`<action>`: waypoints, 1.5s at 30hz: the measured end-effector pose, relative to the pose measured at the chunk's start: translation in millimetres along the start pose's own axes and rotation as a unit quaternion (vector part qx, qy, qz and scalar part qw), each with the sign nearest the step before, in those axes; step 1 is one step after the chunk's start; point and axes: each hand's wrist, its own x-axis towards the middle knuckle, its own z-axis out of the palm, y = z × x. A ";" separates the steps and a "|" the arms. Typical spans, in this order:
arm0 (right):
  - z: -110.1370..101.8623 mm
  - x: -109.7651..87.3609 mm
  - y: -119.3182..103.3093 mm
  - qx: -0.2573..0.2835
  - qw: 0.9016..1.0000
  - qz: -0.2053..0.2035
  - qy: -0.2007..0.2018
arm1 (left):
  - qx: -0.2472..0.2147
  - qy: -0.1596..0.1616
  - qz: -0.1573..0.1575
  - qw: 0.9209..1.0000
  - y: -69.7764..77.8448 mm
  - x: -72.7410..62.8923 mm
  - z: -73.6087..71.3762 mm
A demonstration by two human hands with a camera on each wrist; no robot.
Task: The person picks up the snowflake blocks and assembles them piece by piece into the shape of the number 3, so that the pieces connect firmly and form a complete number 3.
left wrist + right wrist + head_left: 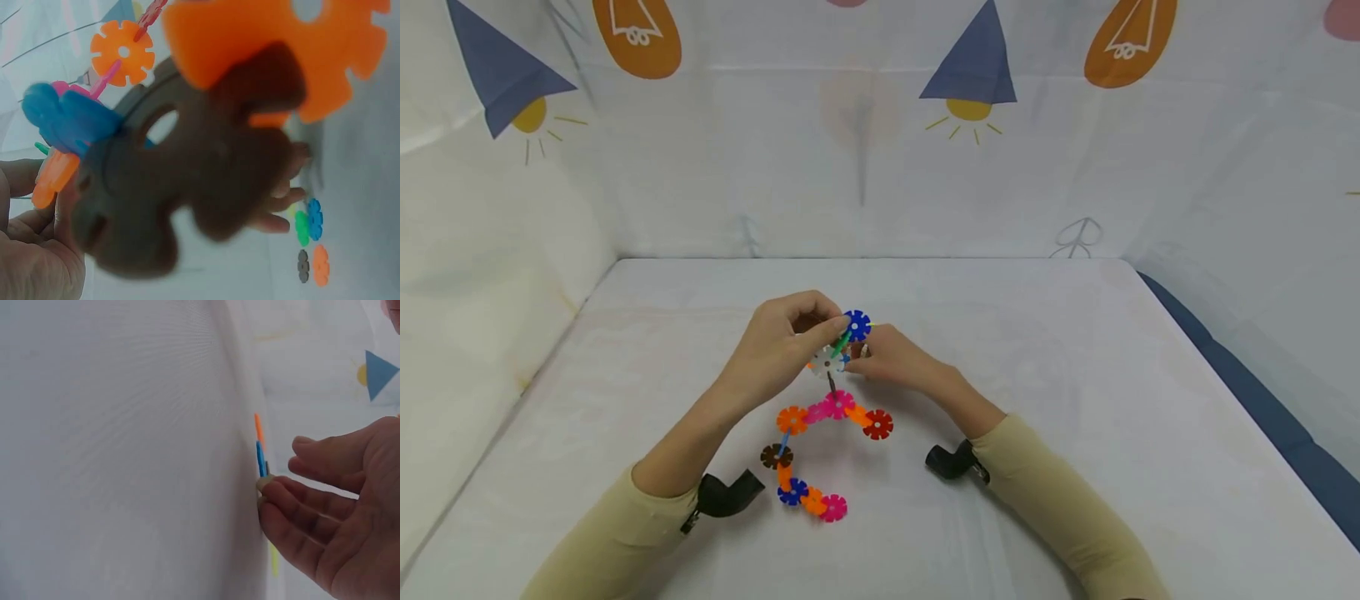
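My left hand [775, 346] is raised at the middle of the table, its thumb and fingers pinching the upper end of a chain of interlocking notched plastic discs. Near the fingertips are a blue disc [857, 326] and a white disc [827, 361]. Below them the chain curves through a pink disc [839, 404], an orange disc [792, 420] and a brown disc [775, 457]. My right hand [901, 358] is low behind it, fingertips touching loose discs on the table. In the right wrist view, its thumb stands apart from the bent fingers, beside a blue disc [260, 459].
Loose discs lie on the white table [1075, 358], among them a green disc [302, 227], a small brown disc [304, 266] and an orange disc [321, 265]. Printed white curtains [790, 167] rise behind the table. A dark blue surface [1240, 375] runs along the right edge.
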 end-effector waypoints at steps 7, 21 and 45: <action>6.8 11.2 -4.0 -0.053 0.999 0.013 -0.001 | -0.019 -0.007 0.004 1.000 -1.1 0.2 -0.5; 6.5 7.2 -12.2 -0.069 0.997 0.028 -0.027 | -0.013 -0.004 0.006 1.000 -0.1 -1.5 -0.7; -18.5 -5.7 -8.9 0.033 0.998 -0.042 0.033 | -0.048 -0.007 0.000 0.999 -7.2 2.7 -3.3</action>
